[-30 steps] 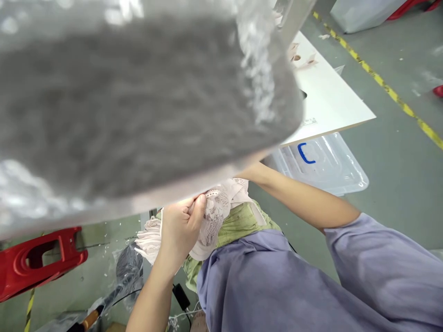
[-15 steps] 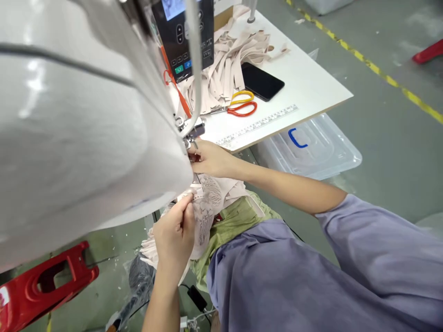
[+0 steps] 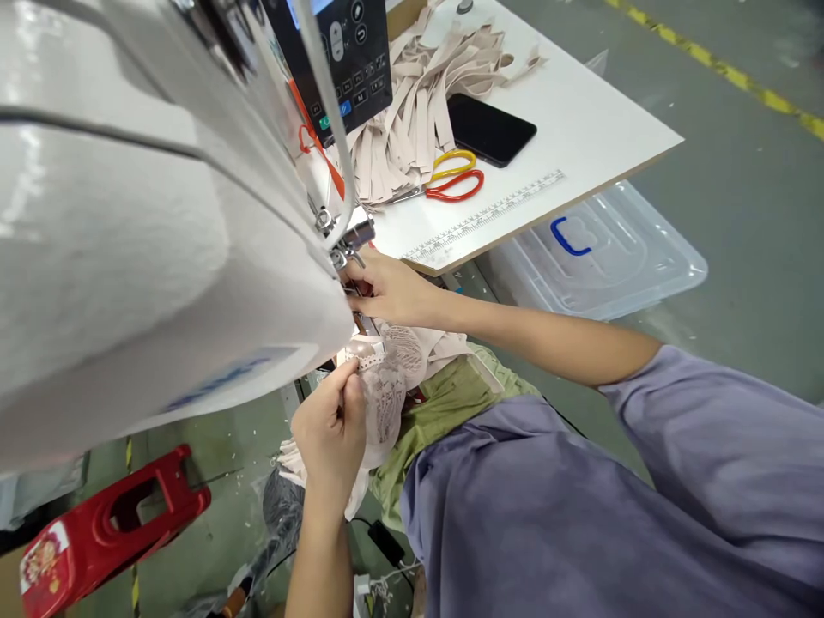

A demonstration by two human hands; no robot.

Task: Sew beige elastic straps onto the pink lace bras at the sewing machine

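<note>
A white sewing machine fills the left of the view, its needle area partly hidden behind its head. Below the metal needle parts lies a pale lace bra, its cups draped towards my lap. My left hand is closed, pinching the edge of the bra between thumb and forefinger. Up at the needle area is my right hand, its fingers curled in beside the presser foot. The machine head covers its fingertips, so what they grip cannot be made out.
On the white table lie beige fabric strips, a black phone, scissors and a printed ruler. A control panel stands behind the needle. A clear lidded box and red stool are on the floor.
The view has shifted slightly, so the table and machine sit differently in it. Both hands stay in about the same place at the machine, with the left still pinching the bra.
</note>
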